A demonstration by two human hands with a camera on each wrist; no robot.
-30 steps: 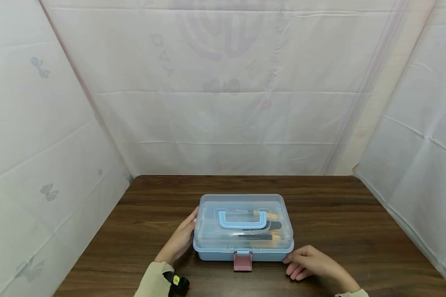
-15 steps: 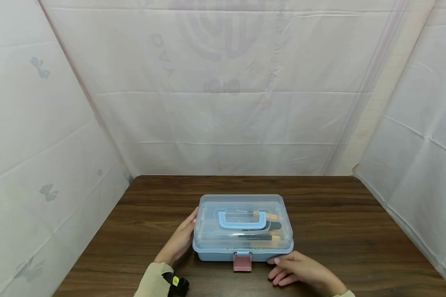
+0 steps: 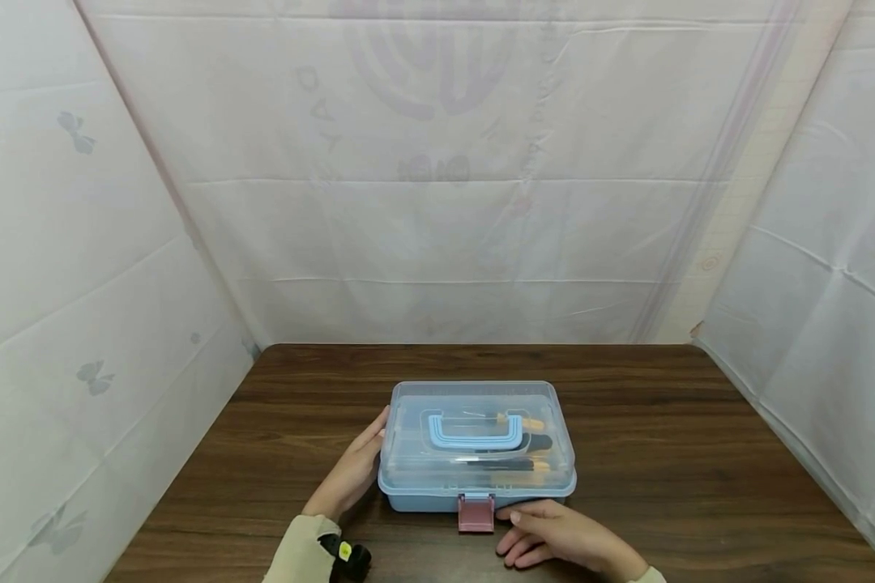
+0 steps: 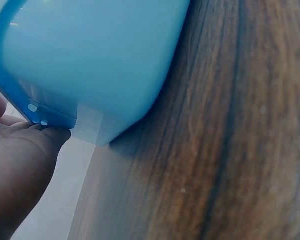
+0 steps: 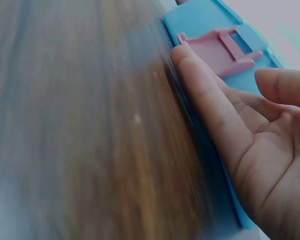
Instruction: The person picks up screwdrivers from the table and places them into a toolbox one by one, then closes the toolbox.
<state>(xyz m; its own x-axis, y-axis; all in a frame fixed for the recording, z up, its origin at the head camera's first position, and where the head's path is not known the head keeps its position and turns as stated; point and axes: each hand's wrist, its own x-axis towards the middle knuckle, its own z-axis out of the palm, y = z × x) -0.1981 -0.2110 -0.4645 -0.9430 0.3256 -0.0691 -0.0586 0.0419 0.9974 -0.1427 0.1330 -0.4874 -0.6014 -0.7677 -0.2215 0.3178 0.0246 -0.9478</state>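
A light-blue toolbox (image 3: 445,478) with a clear lid and a blue carry handle (image 3: 474,442) stands on the table, its lid down. The pink latch (image 3: 476,515) hangs flipped down at the front. Along the box's left side rests my left hand (image 3: 350,478), fingers extended against the rim; the left wrist view shows this hand (image 4: 22,160) at the box's edge. My right hand (image 3: 554,536) lies before the front wall with loosely bent fingers, fingertips just right of the latch. In the right wrist view a straight finger (image 5: 210,100) reaches the pink latch's edge.
Tools with yellow-orange and black handles (image 3: 532,465) show through the lid. The dark wood table (image 3: 299,421) extends around the box. White sheets (image 3: 423,227) hang behind and on both sides. A black wrist camera (image 3: 350,560) sits at the left sleeve.
My right hand has slid left along the front of the toolbox, from its right corner to beside the latch. The left hand and the box have stayed in place.
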